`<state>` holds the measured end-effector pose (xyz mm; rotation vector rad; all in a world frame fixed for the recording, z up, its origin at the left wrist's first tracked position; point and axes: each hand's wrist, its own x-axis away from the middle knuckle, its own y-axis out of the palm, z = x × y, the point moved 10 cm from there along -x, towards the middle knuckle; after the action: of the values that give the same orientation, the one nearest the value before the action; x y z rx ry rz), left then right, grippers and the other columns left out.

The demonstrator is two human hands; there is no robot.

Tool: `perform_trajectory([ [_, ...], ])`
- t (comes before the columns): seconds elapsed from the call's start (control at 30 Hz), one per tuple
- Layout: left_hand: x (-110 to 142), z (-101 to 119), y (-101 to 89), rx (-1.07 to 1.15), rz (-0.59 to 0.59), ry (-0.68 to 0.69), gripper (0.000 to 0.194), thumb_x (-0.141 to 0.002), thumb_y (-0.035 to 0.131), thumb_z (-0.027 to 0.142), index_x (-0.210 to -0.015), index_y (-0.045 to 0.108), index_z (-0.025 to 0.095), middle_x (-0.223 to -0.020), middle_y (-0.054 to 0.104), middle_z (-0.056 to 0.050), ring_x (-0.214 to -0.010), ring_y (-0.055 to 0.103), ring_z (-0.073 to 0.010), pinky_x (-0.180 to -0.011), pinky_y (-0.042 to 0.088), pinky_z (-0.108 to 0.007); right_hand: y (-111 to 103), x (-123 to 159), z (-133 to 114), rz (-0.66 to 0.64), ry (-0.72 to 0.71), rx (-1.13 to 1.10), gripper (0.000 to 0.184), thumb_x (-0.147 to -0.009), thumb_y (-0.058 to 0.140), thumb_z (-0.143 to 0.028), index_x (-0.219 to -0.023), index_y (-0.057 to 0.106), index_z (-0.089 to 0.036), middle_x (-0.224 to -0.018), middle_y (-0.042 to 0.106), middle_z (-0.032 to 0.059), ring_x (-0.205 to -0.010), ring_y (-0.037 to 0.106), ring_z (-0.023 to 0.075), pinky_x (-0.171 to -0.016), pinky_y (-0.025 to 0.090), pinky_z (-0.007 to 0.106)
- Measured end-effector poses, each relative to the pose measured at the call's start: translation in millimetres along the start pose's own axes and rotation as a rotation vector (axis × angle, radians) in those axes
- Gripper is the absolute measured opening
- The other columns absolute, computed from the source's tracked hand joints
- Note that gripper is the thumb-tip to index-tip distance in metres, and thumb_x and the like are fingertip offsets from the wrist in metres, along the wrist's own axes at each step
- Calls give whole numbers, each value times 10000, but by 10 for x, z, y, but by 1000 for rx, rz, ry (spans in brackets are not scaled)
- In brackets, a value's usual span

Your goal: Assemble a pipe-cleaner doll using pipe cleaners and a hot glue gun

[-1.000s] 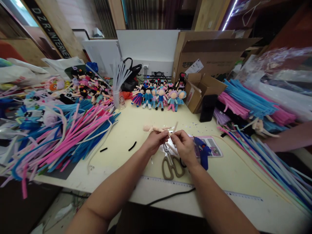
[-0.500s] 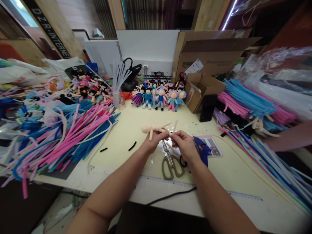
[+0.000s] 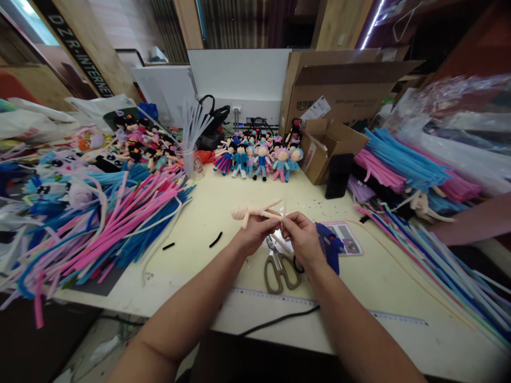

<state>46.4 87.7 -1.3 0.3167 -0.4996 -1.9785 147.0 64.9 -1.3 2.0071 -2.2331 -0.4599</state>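
Note:
A pale peach doll body (image 3: 252, 211) made of fuzzy pipe cleaners lies sideways above the table, its rounded head end to the left. My left hand (image 3: 255, 234) is closed around its middle. At the doll's right end, my right hand (image 3: 301, 234) pinches a thin peach pipe cleaner (image 3: 284, 208) against one of the limbs, with a length of it standing up. Beneath the hands lie scissors (image 3: 281, 271) with grey-brown handles, blades pointing away. A blue glue gun (image 3: 329, 244) sits beside my right wrist, partly hidden by it.
Pink and blue pipe cleaners (image 3: 120, 223) are heaped on the left, more bundles (image 3: 407, 165) on the right. Finished dolls (image 3: 261, 159) stand at the back near a cardboard box (image 3: 333, 149). A ruler (image 3: 399, 318) lies along the front; two short black pieces (image 3: 216, 240) lie left of my hands.
My fingers have shifted slightly at the doll's right end, and the thin upright pipe cleaner has moved with my right hand. The whole view has drifted a little; the table things stay put.

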Motion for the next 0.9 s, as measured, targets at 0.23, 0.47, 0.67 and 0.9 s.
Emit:
perform_trajectory([
  [0.23, -5, 7, -78, -169, 57, 22, 227, -710, 711, 335, -814, 705, 133, -756, 672, -48, -757, 603, -158, -702, 430, -277, -47, 23, -119, 80, -25, 201, 232, -735, 699, -386, -711, 599, -178, -588, 560, -40, -519, 462, 90, -518, 370, 232],
  [0.47, -38, 81, -273, -80, 178, -9, 278, -601, 782, 336, -760, 679, 133, -708, 681, -42, -685, 641, -148, -707, 471, -283, -43, -29, -90, 10, 48, 322, 330, -812, 572, -501, -854, 630, -179, -703, 626, -1, -539, 529, 110, -535, 430, 251],
  [0.67, -65, 318, -474, -142, 252, 106, 304, -602, 769, 371, -770, 678, 134, -721, 689, -52, -701, 651, -158, -696, 469, -283, 274, 303, -144, -381, 79, 1245, 283, -848, 533, -401, -1052, 614, -222, -768, 687, 40, -726, 644, 212, -634, 422, 303],
  [0.9, 1, 560, -430, -213, 269, 224, 263, -619, 748, 335, -775, 674, 136, -688, 669, -42, -678, 645, -163, -687, 462, -295, 353, 849, 122, -503, 209, 1709, 456, -786, 627, -411, -1155, 515, -167, -1022, 690, 157, -900, 665, 315, -663, 422, 342],
])
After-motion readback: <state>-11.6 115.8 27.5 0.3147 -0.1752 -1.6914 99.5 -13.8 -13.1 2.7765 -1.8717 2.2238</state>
